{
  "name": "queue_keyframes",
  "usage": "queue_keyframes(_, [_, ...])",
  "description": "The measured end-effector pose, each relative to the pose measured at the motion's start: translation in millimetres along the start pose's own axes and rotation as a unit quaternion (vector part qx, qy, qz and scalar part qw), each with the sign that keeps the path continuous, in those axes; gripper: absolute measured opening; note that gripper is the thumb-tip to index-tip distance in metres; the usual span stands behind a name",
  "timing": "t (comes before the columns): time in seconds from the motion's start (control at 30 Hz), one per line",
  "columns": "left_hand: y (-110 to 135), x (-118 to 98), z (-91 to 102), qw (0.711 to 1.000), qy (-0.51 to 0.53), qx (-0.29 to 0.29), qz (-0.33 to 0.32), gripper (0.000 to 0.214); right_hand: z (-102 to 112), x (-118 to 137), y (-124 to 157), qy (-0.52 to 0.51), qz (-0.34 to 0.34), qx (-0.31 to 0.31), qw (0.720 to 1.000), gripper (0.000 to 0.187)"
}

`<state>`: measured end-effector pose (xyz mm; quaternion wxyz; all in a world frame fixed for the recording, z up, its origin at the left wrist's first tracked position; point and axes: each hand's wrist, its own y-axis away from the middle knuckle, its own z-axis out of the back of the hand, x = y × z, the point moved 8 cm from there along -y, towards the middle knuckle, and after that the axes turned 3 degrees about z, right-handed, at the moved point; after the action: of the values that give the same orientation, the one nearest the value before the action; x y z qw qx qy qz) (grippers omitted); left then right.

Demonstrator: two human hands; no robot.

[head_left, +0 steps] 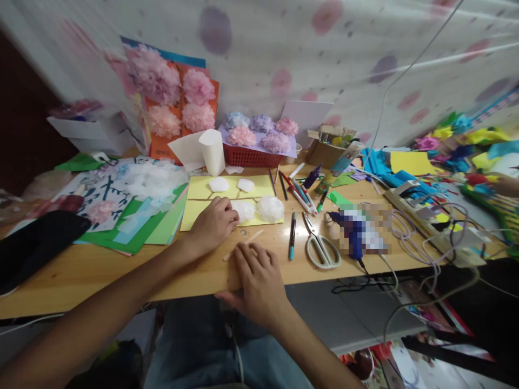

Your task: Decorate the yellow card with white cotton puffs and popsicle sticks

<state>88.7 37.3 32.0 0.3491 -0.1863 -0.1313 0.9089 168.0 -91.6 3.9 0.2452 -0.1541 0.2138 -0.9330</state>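
Note:
A yellow card [195, 212] lies on the table, with brown lines drawn on it. Two smoother white pieces [219, 185] are on its upper half. On the lower half sit two fluffy cotton puffs [270, 209]. My left hand [214, 222] rests over the card with curled fingers, its fingertips against the left cotton puff [245, 211]; what they may pinch is hidden. My right hand [260, 278] lies palm down at the table's front edge, fingers stretched out. Just beyond its fingertips is a thin wooden stick [254, 236].
Right of the card lie a marker [292, 236], scissors [320, 246], several pens [299, 193] and a blue tool [356, 237] with a cord, partly blurred. Cables [409, 229] and a power strip [430, 227] stretch further right. Paper sheets and loose cotton [148, 183] cover the left. Paper flowers [240, 136] top a red basket [253, 157] behind.

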Motion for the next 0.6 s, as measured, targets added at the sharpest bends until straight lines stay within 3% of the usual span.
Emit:
queue_keyframes(0.07, [0, -1, 0.7, 1.0, -0.012, -0.006, -0.005, 0.02, -2, 7, 3, -0.009, 0.041, -0.006, 0.999, 0.071])
queue_keyframes(0.2, [1, -1, 1.6, 0.999, -0.032, -0.024, -0.007, 0.021, 8, 17, 20, -0.057, 0.115, -0.057, 0.99, 0.022])
queue_keyframes(0.27, [2, 0, 1.3, 0.999, -0.036, -0.031, -0.007, 0.021, 19, 20, 27, -0.095, 0.143, -0.082, 0.982, 0.02])
queue_keyframes(0.33, [3, 0, 1.4, 0.998, -0.039, -0.039, -0.01, 0.021, 34, 15, 29, -0.116, 0.121, -0.133, 0.977, 0.029])
queue_keyframes(0.47, [4, 1, 0.4, 0.998, -0.036, -0.04, -0.014, 0.023, 60, -12, 19, -0.123, -0.016, -0.269, 0.955, 0.039])
queue_keyframes(0.6, [3, 1, 0.0, 0.999, -0.036, -0.036, -0.009, 0.023, 58, -25, -4, -0.137, -0.053, -0.304, 0.941, 0.028])
